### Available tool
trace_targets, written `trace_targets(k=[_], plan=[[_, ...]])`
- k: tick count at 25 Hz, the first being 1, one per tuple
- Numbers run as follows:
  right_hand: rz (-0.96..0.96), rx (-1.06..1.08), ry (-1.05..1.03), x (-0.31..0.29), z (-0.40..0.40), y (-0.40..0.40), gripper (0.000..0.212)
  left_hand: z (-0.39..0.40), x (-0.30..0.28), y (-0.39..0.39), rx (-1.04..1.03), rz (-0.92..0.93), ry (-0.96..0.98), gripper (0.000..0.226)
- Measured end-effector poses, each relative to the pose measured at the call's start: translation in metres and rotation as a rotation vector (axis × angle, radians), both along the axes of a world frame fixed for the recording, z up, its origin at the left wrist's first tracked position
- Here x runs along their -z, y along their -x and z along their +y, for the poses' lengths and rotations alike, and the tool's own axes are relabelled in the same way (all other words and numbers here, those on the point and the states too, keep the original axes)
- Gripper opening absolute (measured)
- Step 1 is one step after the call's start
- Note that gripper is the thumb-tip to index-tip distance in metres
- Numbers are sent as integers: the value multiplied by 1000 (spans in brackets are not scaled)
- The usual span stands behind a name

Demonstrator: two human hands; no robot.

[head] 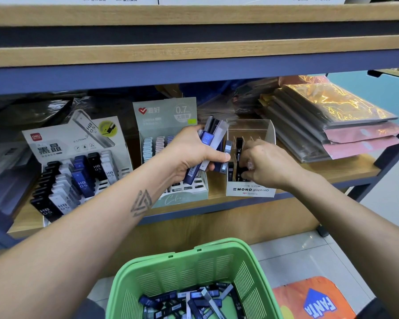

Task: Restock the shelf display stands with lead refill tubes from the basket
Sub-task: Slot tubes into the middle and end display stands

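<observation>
obs: the person stands at the shelf with both arms reaching in. the left hand is curled round a bundle of lead refill tubes, thumb clamped across their fronts; the tubes fan up past the fingertips and down below the heel of the palm. judged a reserve stock, held close so the other hand need not return to the basket for each piece.

the right hand is down in the mono graph stand, fingers curled, the tips pinching a black tube low in a front slot. whether it is seated or only part way in, cannot tell; the knuckles hide the slot. another black tube stands upright just beyond the fingertips, and a grey-labelled one sits between the two hands, at the stand's left wall.

why the placement: the stand has narrow dividers, so each tube likely has to go in upright and singly, which suits a fingertip pinch rather than a full grasp. the clear back wall leaves little room beyond the fingers.

other stands: the green 0.7 stand lies under the left wrist, front rows showing open slots; the deli hb stand is well off to the left of that hand, partly filled.

the green basket is below both forearms, with many loose tubes in its bottom. judgement: restock is early to midway.

risk: the left bundle is loosely fanned; a tube could slip.
</observation>
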State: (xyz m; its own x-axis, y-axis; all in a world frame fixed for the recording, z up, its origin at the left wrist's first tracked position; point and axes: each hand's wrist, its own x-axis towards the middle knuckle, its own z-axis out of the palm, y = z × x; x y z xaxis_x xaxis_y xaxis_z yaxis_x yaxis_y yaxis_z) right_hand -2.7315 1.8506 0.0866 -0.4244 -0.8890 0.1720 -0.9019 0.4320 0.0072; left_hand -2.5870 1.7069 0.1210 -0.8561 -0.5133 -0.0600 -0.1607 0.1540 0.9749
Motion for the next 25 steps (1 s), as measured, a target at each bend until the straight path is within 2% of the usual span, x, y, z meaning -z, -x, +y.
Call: trace_targets(k=[4, 6, 9, 13, 16, 19, 20, 21, 23, 24, 25], plan=[[-2, -3, -62, -3, -1, -1, 19, -1, 1, 0, 5, -3, -2, 37], [-59, 9, -63, -6, -2, -2, 31, -1, 0, 0, 6, -3, -3, 37], [-137, 35, -37, -9, -4, -2, 29, 0, 0, 0, 12, 0, -6, 36], [-116, 27, 9, -1, -6, -6, 44, 1, 1, 0, 6, -10, -10, 36], [-104, 33, 57, 3, -5, -3, 45, 1, 2, 1, 4, -16, -21, 38], [-190, 34, 118, 0, -3, 1, 28, 1, 2, -1, 2, -27, -40, 38], [-274, 41, 185, -3, -1, 1, 26, 1, 2, -1, -1, -33, -44, 38], [-438, 46, 292, -8, 1, -1, 24, 1, 3, -1, -3, -38, -46, 38], [-892, -7, 531, -22, 4, -6, 19, 1, 4, -1, -3, -42, -45, 37], [-1051, -48, 596, -26, 4, -9, 19, 2, 4, -1, -2, -41, -40, 36], [-1120, -80, 613, -28, 4, -11, 20, 3, 4, 0, 1, -41, -33, 36]])
